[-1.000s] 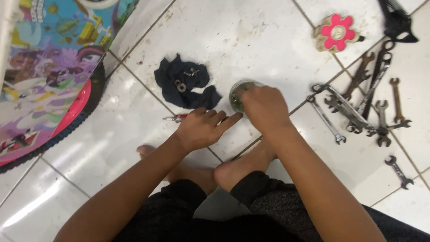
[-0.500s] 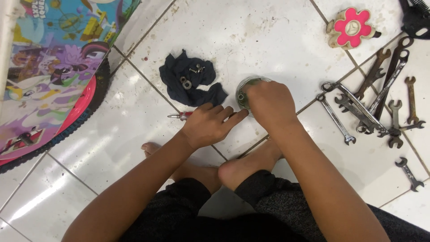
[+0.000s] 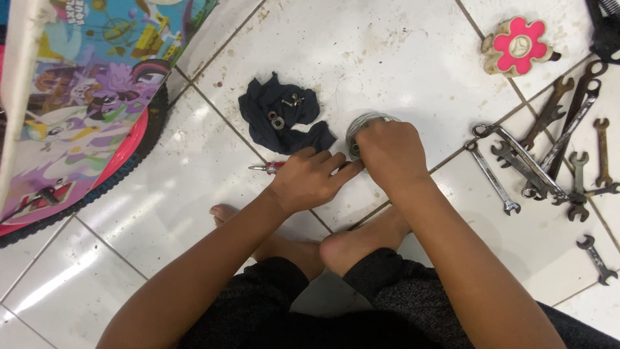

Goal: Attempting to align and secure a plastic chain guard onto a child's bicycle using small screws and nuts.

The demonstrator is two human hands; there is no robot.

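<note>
My right hand [image 3: 387, 152] is closed over a small round grey object [image 3: 363, 121] that sits on the white tiled floor, and it hides most of that object. My left hand [image 3: 310, 179] lies palm down beside it, with its fingertips touching the right hand. It covers the handle of a red-handled screwdriver [image 3: 266, 168], whose metal tip sticks out to the left. Whether the fingers grip the handle is hidden. Just beyond the hands lies a crumpled dark blue cloth [image 3: 284, 123] with a few washers and bolts [image 3: 279, 117] on it.
Several wrenches [image 3: 549, 161] are spread on the floor at the right, and one small wrench [image 3: 597, 258] lies apart from them. A pink flower-shaped piece [image 3: 516, 46] is at the top right. A child's bicycle wheel with a colourful cover [image 3: 77, 129] fills the left. My bare feet [image 3: 336, 249] are tucked under my arms.
Both hands stay where they were on the round object and the screwdriver. Only the view has shifted slightly.
</note>
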